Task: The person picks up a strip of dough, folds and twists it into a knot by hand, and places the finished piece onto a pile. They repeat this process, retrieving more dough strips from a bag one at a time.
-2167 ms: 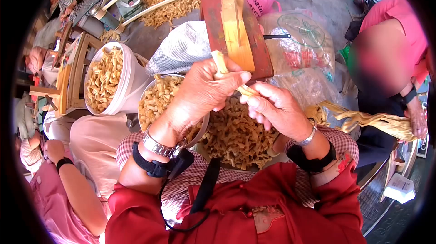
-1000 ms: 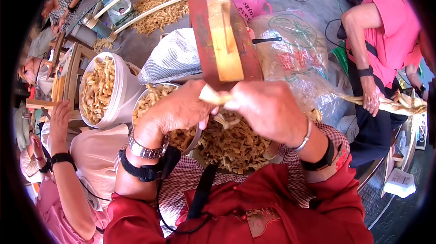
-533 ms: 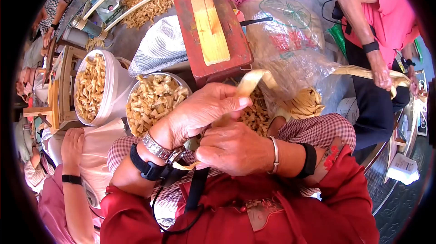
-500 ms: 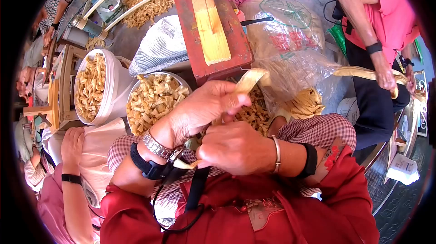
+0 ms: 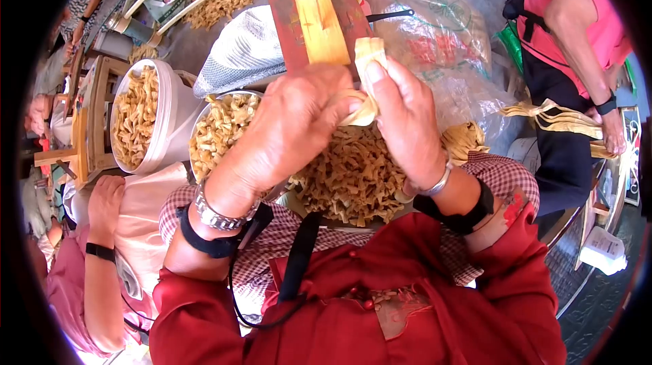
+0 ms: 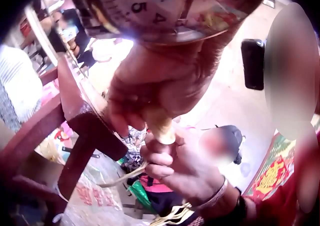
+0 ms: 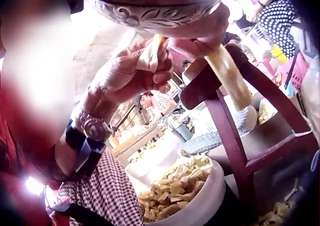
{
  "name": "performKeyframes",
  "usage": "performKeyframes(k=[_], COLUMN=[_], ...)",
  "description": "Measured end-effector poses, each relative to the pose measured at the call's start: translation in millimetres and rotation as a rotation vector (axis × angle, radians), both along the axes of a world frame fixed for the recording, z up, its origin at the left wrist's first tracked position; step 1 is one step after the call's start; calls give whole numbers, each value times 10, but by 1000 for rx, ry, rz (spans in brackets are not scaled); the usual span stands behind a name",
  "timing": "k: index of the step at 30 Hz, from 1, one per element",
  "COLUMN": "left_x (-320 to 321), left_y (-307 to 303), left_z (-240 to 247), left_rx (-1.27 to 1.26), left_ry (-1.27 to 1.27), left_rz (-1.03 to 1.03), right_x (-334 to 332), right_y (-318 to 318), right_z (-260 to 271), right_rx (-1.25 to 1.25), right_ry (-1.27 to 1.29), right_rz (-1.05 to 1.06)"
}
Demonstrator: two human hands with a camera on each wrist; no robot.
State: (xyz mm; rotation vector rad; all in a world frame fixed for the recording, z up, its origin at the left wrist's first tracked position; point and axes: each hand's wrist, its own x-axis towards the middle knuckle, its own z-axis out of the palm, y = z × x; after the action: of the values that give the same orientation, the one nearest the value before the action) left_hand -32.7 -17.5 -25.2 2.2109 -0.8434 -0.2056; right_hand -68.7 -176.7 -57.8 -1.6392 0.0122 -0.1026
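Observation:
Both hands work on one pale yellow, flat, pliable strip (image 5: 369, 59), looped or folded between them above a heap of small knotted yellowish pieces (image 5: 350, 178). The left hand (image 5: 292, 120) pinches the folded part with curled fingers. On the other side, the right hand (image 5: 407, 117) grips the strip with its thumb laid along it, and a flat end sticks up past the thumb. In the right wrist view a length of the strip (image 7: 230, 76) hangs beside the right hand. The left wrist view has a short piece of strip (image 6: 163, 130) between the two hands.
Ahead stands a red bench (image 5: 350, 8) with a yellow wooden block (image 5: 319, 22) on it. Left are a white bucket (image 5: 165, 117) and another tub (image 5: 197, 137), both filled with pieces. A clear plastic bag (image 5: 468, 83) lies right, near another person's hand (image 5: 613, 133) holding strips.
The right hand has moved from low by the lap up and right, beside the left hand. The left hand has risen slightly. The strip is still held, its upright end now at the right thumb.

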Motion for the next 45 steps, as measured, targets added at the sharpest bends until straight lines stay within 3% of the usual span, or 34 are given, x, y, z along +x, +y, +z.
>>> performKeyframes(k=[2, 3, 7, 10, 11, 14, 15, 18, 23, 27, 30, 34, 35, 38, 39, 44, 45], left_x=[-51, -77, -35, 24, 49, 75, 130, 179, 134, 44, -28, 23, 18, 53, -6, 13, 16], left_y=[-53, -75, -32, -2, 23, -35, -34, -39, 9, -3, -138, -162, -180, -145, -186, -125, -101], left_z=[63, 71, -29, -29, -24, -45, -45, 43, 149, 234, 210, 8, 5, -46, -50, 75, 78], left_rx=[-28, -47, -123, -141, -93, -449, -697, -989, -1121, -1024, -855, -444, -399, -421, -609, -819, -840], left_ry=[-246, -367, -344, -261, -224, 226, 460, 750, 979, 909, 586, -93, -86, 130, 380, 901, 1014], left_rz=[40, 58, -2, -38, -33, 113, 67, 92, 5, -18, 102, 35, 49, 44, 75, 4, -2], right_x=[38, 32, 102, 79, 145, 179, 210, 207, 204, 186, 142, 153, 143, 115, 107, 76, 38], right_y=[-23, -6, -137, -89, -180, -177, -182, -88, -100, -129, -133, -196, -177, -94, -87, -132, -101], right_z=[33, 39, 11, 90, 101, 125, 138, 239, 177, 187, 119, 23, 15, 21, 62, 109, 143], right_rx=[67, 51, 192, 110, 203, 27, -24, 61, 180, 181, 195, 354, 328, 266, 248, 270, 516], right_ry=[148, 86, 285, 107, 351, -4, -9, -89, -104, -176, -97, 23, 27, 40, 44, -8, -5], right_rz=[75, 78, 404, 393, 479, 378, 363, 306, 275, 233, 220, 326, 317, 275, 250, 154, 238])
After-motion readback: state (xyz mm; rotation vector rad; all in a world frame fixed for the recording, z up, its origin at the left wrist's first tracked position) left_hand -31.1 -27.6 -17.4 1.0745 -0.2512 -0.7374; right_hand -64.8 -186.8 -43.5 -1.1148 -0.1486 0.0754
